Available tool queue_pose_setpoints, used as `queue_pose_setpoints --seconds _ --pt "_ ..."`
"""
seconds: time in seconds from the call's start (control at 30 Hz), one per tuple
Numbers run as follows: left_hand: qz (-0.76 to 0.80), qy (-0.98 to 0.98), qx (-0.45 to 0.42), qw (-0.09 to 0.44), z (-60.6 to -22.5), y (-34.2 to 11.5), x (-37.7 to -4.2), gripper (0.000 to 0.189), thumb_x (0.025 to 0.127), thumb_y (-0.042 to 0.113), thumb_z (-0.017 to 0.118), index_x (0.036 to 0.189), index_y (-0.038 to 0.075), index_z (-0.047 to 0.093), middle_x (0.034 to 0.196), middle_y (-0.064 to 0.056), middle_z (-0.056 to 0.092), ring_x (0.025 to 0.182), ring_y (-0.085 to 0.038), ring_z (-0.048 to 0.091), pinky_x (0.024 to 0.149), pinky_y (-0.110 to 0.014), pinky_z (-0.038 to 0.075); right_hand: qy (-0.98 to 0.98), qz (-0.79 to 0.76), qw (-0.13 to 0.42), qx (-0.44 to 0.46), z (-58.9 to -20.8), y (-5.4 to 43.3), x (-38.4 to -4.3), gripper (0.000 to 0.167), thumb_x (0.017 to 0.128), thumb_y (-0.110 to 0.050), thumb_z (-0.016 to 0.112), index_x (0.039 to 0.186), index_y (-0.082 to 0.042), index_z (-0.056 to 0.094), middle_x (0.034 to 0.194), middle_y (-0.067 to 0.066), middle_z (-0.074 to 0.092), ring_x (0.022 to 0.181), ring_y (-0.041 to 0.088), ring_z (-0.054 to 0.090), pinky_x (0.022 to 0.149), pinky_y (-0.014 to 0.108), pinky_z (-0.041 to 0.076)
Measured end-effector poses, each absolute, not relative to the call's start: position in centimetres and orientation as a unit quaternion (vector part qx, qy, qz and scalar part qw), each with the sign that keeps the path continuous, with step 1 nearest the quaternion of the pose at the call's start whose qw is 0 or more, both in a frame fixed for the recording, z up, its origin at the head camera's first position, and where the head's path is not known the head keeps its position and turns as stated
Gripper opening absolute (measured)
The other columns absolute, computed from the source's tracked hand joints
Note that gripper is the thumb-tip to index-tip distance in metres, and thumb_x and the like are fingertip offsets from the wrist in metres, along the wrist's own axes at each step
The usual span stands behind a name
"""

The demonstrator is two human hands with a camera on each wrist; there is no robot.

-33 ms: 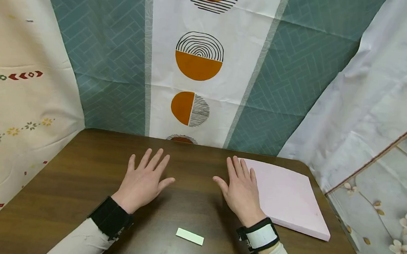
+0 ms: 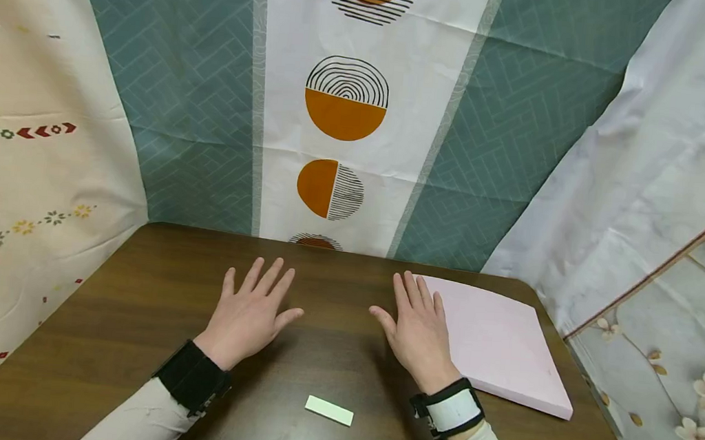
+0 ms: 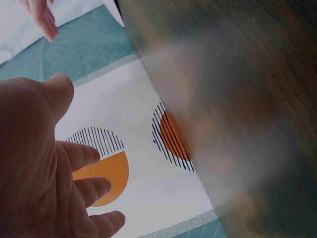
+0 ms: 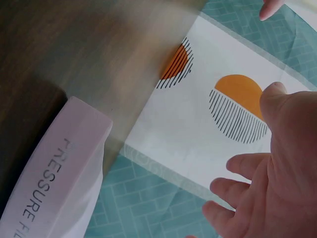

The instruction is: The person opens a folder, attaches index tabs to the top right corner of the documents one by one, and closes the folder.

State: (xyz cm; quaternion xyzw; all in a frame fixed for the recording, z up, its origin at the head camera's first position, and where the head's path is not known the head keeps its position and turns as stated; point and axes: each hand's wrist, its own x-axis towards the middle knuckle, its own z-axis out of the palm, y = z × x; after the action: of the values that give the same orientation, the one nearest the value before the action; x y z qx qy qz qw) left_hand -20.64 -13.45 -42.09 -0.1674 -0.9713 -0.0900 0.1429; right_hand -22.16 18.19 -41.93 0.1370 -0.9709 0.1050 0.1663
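Observation:
My left hand (image 2: 244, 320) is held over the brown table with its fingers spread and nothing in it. On the other side, my right hand (image 2: 421, 332) also has its fingers extended and holds nothing; it overlaps the left edge of a pale pink box file (image 2: 504, 342) in the head view. Lettering beginning "PRESSURE" runs along the side of that box file (image 4: 54, 168) in the right wrist view. Between the two forearms, near the front, a small pale green strip (image 2: 329, 410) lies flat on the table.
The brown wooden table (image 2: 101, 338) reaches back to a green and white patterned curtain (image 2: 194, 97). A cream cloth (image 2: 27, 174) hangs at the left, and a white floral cloth (image 2: 657, 223) borders the right side.

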Motion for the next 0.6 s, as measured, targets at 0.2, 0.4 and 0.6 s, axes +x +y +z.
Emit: queue_pose_setpoints --seconds 0.2,0.4,0.6 --pt "-0.094 -0.971 -0.164 0.147 -42.11 -13.59 -20.55 0.078 0.109 0.055 0.065 0.168 0.009 0.045 0.175 -0.019 0.037 0.161 -0.049 0.03 0.12 -0.083 0.02 -0.974 0.106 0.15 0.135 -41.85 18.02 -22.36 0.085 0.108 -0.058 0.063 0.169 -0.003 0.04 0.175 0.022 0.035 0.164 0.043 0.027 0.129 0.069 0.019" --pt "-0.089 -0.971 -0.166 0.147 -42.18 -13.61 -20.47 0.078 0.109 0.056 0.065 0.168 0.009 0.046 0.175 -0.019 0.038 0.161 -0.049 0.031 0.119 -0.083 0.021 -0.977 0.1 0.132 0.131 -41.87 18.0 -22.39 0.087 0.109 -0.06 0.059 0.171 -0.004 0.036 0.177 0.021 0.031 0.166 0.042 0.023 0.13 0.068 0.016" --pt "-0.089 -0.97 -0.166 0.155 -42.23 -13.46 -20.41 0.078 0.108 0.055 0.066 0.167 0.009 0.047 0.174 -0.019 0.039 0.16 -0.049 0.032 0.119 -0.082 0.023 -0.975 0.107 0.144 0.133 -41.9 18.2 -22.15 0.086 0.108 -0.058 0.062 0.17 -0.003 0.039 0.176 0.022 0.034 0.165 0.043 0.026 0.129 0.069 0.018"
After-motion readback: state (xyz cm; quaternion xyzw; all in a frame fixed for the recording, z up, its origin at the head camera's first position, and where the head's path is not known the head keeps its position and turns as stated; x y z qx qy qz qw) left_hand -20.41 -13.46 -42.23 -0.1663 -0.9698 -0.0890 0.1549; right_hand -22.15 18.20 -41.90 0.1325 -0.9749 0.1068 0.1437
